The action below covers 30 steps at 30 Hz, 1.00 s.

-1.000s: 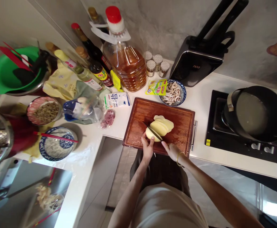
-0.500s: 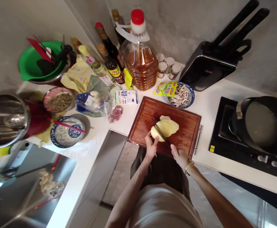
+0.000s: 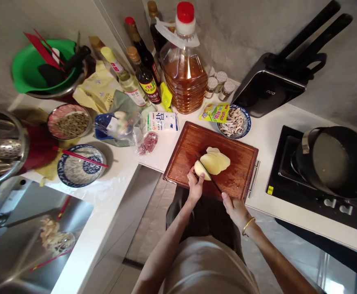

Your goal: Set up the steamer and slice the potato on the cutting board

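Observation:
A peeled potato piece [image 3: 201,170] lies at the middle of the wooden cutting board [image 3: 184,149], gripped by the fingers of my left hand [image 3: 196,183]. My right hand [image 3: 235,208] is closed round the handle of a knife [image 3: 214,183]. The blade runs along the potato's right side, between it and several thin potato slices [image 3: 217,160] that overlap on the board. Just beyond the board, a blue-patterned bowl [image 3: 248,127] holds sliced mushrooms [image 3: 235,123], with a yellow packet [image 3: 214,112] leaning on its rim.
At right, a black pot [image 3: 313,163] with cloudy liquid sits on the cooktop [image 3: 279,163]. A knife block [image 3: 267,92] and large oil jug [image 3: 184,77] line the wall. Left are a bowl with red chopsticks [image 3: 62,171], bagged meat [image 3: 149,143] and the sink [image 3: 13,245].
The knife blade has tipped more upright and shows as a thinner line at the potato's right side. My right hand has shifted slightly lower. The whole view has turned a little.

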Each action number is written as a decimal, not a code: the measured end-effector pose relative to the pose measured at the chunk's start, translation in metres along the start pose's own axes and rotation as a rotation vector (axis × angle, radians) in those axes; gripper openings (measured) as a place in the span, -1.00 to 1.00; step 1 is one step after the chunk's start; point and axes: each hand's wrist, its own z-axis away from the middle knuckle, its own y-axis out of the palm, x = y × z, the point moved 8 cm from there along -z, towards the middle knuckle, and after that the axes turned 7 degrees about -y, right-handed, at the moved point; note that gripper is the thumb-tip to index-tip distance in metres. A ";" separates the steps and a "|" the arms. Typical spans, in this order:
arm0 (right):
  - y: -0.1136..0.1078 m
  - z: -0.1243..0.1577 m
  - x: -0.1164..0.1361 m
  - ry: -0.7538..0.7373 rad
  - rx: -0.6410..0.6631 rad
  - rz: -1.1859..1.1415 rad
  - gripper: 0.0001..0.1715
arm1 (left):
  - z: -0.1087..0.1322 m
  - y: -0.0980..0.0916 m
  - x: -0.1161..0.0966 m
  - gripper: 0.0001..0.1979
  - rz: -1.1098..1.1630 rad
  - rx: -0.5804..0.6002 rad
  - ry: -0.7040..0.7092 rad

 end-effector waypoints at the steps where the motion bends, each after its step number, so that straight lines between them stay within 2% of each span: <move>1: 0.001 -0.001 0.000 0.000 0.016 -0.017 -0.09 | 0.000 0.000 0.000 -0.50 -0.007 -0.002 0.002; 7: 0.002 -0.008 -0.001 0.032 0.066 -0.058 -0.11 | 0.000 0.001 0.003 -0.48 -0.018 0.010 -0.022; 16: 0.014 -0.031 0.005 -0.018 0.041 -0.067 -0.10 | 0.001 0.002 0.004 -0.49 -0.033 0.031 -0.043; 23: 0.037 -0.074 -0.015 0.000 0.014 0.012 -0.17 | 0.004 0.003 0.004 -0.48 -0.081 0.035 -0.043; 30: 0.040 -0.078 -0.019 -0.072 -0.015 -0.015 -0.17 | 0.003 0.003 0.001 -0.47 -0.110 0.003 -0.049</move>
